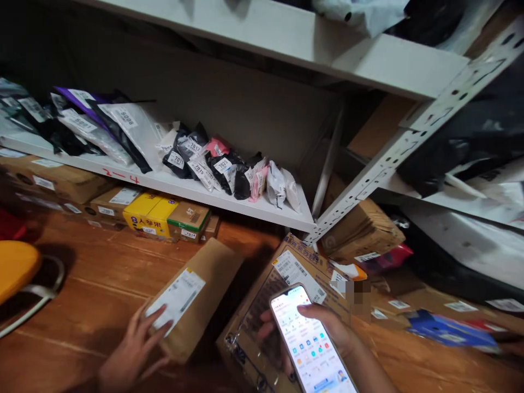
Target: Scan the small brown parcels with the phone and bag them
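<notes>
My left hand [133,346] grips the near end of a brown cardboard box [216,273], its fingers lying across the white shipping label [180,297] and the thumb along the lower side. The box is tilted; I cannot tell whether it touches the floor. In my right hand [333,325] is a smartphone [309,341] with a lit screen of small app icons, my thumb over its upper right edge. Behind the phone stands a larger carton [262,305] with printed lettering, a barcode label and clear tape.
A white metal shelf [229,203] holds several bagged parcels [196,158] with number tags. Below it lie a yellow carton [149,215] and other boxes. A perforated post [393,144] rises at right. A yellow stool [16,267] stands left on the wooden floor [82,305].
</notes>
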